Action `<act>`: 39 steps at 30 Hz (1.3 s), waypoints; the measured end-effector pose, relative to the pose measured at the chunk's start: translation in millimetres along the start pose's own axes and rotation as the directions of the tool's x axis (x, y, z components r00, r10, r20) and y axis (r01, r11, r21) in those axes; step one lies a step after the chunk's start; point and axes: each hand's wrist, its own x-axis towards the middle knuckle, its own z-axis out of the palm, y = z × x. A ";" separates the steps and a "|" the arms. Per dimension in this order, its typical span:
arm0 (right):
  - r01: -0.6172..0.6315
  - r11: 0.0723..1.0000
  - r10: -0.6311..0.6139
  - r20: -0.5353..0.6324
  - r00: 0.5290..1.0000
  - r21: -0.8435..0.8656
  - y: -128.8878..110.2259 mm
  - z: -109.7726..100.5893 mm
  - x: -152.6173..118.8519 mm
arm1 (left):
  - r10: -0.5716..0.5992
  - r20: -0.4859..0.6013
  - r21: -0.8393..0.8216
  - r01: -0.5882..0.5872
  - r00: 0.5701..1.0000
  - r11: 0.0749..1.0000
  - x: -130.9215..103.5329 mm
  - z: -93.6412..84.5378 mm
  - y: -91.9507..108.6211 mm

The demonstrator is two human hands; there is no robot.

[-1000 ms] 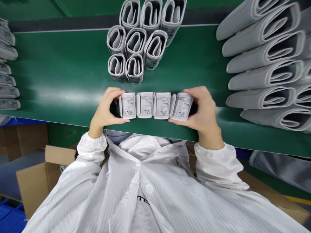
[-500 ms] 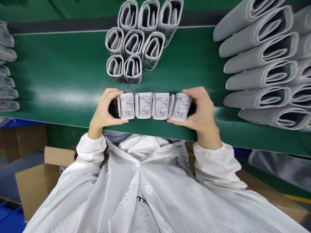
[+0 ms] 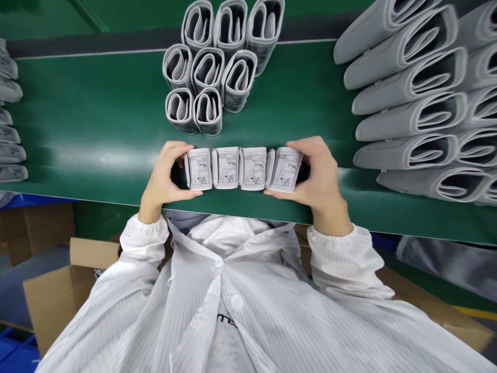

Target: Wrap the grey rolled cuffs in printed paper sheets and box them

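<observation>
Several rolled grey blood pressure cuffs form a short row near the front edge of the green work surface (image 3: pixel 97 124), printed diagrams facing up. My left hand (image 3: pixel 165 176) grips the leftmost cuff (image 3: pixel 200 170), thumb on its near side and fingers at its far side. At the other end, my right hand (image 3: pixel 320 176) is closed the same way on the rightmost cuff (image 3: pixel 286 170), which leans a little. Between them, the two middle cuffs (image 3: pixel 227 168) (image 3: pixel 253 169) sit side by side, untouched by my fingers.
Beyond the row stands a cluster of rolled cuffs (image 3: pixel 207 70) on end. Larger stacked cuffs (image 3: pixel 407 111) fill the right side, and more cuffs (image 3: pixel 11 134) lie at the far left. An open cardboard box (image 3: pixel 52 290) is below the surface on the left.
The whole scene has shifted slightly left in the picture. Both hands keep the same hold on the end cuffs, and the row looks unchanged.
</observation>
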 end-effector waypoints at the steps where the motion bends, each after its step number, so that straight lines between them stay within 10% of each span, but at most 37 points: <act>1: 0.022 1.000 -0.022 -0.008 1.000 -0.014 -1.9 -0.3 2.2 | 0.007 -0.002 -0.009 -0.007 1.000 1.000 0.4 0.3 0.1; 8: 0.173 0.970 -0.183 -0.044 0.982 -0.171 -17.6 -5.1 6.8 | 0.090 -0.039 0.055 -0.088 0.995 0.995 1.6 2.5 4.4; 13: 0.252 0.911 -0.234 0.095 0.968 -0.327 -74.0 -8.6 26.2 | 0.144 -0.062 0.051 -0.141 0.988 0.989 3.6 12.8 21.3; 20: 0.275 0.836 0.071 0.591 0.804 -0.475 -123.6 4.9 64.6 | 0.293 0.049 0.045 -0.295 0.955 0.954 7.5 16.2 40.5; 27: 0.329 0.840 -0.035 0.562 0.826 -0.431 -112.4 -2.2 61.1 | -0.040 -0.281 0.086 0.067 0.959 0.994 -5.8 -19.2 0.4; 32: 0.342 0.864 -0.128 0.496 0.859 -0.369 -109.0 -1.5 54.8 | 0.051 -0.480 0.303 0.111 0.876 0.947 -24.0 -15.7 14.7; 39: 0.382 0.908 -0.235 0.545 0.805 -0.173 -127.7 36.3 56.1 | 0.173 0.110 0.254 -0.196 0.979 0.947 -55.8 31.1 51.7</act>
